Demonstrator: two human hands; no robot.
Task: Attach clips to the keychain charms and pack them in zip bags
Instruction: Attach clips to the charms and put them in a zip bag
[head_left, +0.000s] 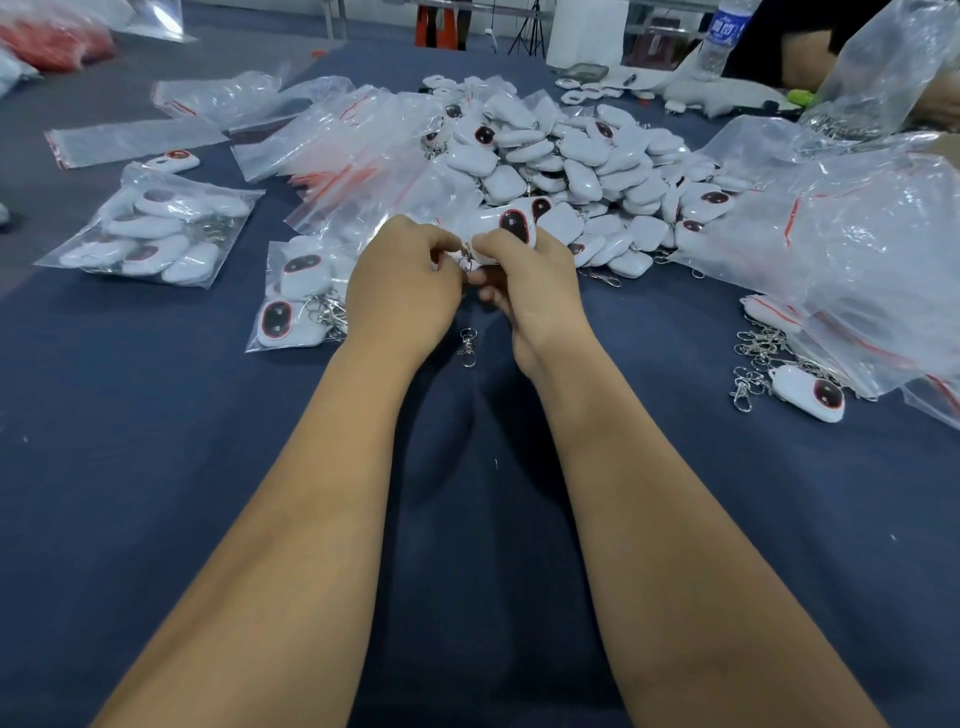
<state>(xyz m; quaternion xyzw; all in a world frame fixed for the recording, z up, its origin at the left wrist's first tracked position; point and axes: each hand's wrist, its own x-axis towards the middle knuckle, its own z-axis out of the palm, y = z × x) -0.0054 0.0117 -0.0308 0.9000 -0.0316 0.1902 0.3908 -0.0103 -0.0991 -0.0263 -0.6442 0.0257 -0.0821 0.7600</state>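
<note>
On the dark blue table (156, 467), seen from the head camera, the work looks partly done: two filled zip bags (150, 236) lie at the left, yet a large heap of loose charms (582, 166) remains beyond the hands, and empty bags (332, 140) wait beside it; the right hand (524, 275) grips one white charm (506, 223) with a dark red-rimmed oval face, held just above the table; the left hand (400, 280) pinches a small metal clip (465, 265) at its end, apparently mid-attachment; a spare clip (467, 347) lies below.
</note>
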